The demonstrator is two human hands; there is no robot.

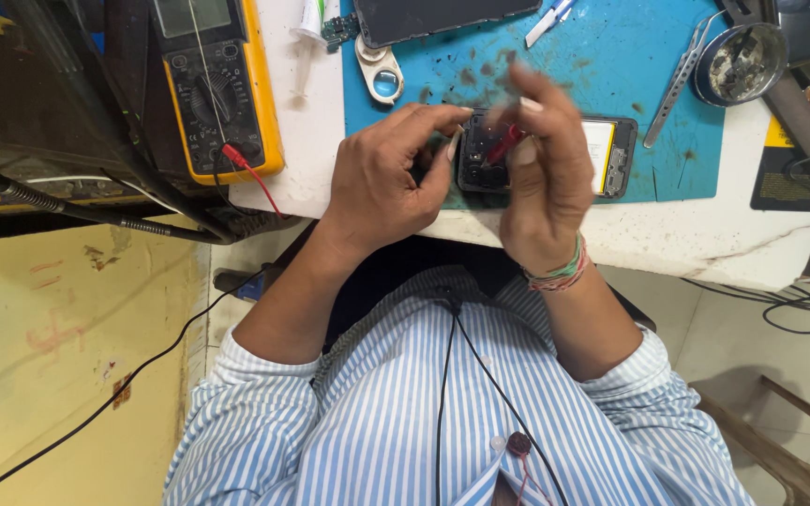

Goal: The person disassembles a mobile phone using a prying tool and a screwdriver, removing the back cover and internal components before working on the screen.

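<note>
Opened phone lies flat on blue mat, long axis left–right. Right hand fingers pinch red-tipped tool; left hand fingers grip the phone's left end.

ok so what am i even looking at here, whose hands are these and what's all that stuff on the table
This is one picture from a camera worn on a person's head, looking down, so the striped shirt and both hands belong to the wearer.

The left hand steadies an opened phone with its back off, lying on a blue work mat on a white table. The right hand, blurred by motion, pinches a small red-tipped tool in its fingers over the phone.

Around them: a yellow multimeter on the left with a red lead plugged in, a dark phone screen panel at the top, metal tweezers and a small round metal dish of tiny parts on the right.
</note>
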